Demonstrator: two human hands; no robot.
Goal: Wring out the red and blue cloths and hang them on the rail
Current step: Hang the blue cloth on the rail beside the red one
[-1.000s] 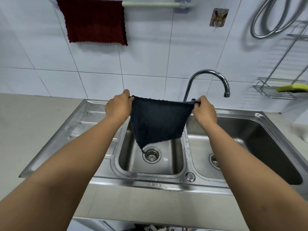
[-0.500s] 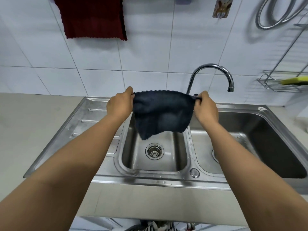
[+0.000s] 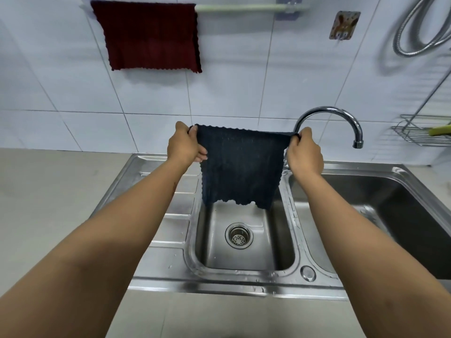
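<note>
I hold the dark blue cloth (image 3: 240,167) spread flat above the small left basin of the steel sink (image 3: 244,272). My left hand (image 3: 185,146) pinches its top left corner and my right hand (image 3: 303,152) pinches its top right corner. The cloth hangs straight down with a wavy lower edge. The red cloth (image 3: 148,36) hangs draped over the left part of the pale rail (image 3: 239,7) on the tiled wall. The right part of the rail is bare.
A curved chrome tap (image 3: 341,115) arches just right of my right hand. A drain strainer (image 3: 239,235) sits in the left basin; a larger basin (image 3: 390,215) lies to the right. A wire rack (image 3: 419,132), hose (image 3: 415,32) and wall hook plate (image 3: 344,25) are at right.
The blue cloth was bunched half a second ago and now hangs flat and stretched between my hands. It has risen towards the wall, and the view has tilted up so the rail shows.
</note>
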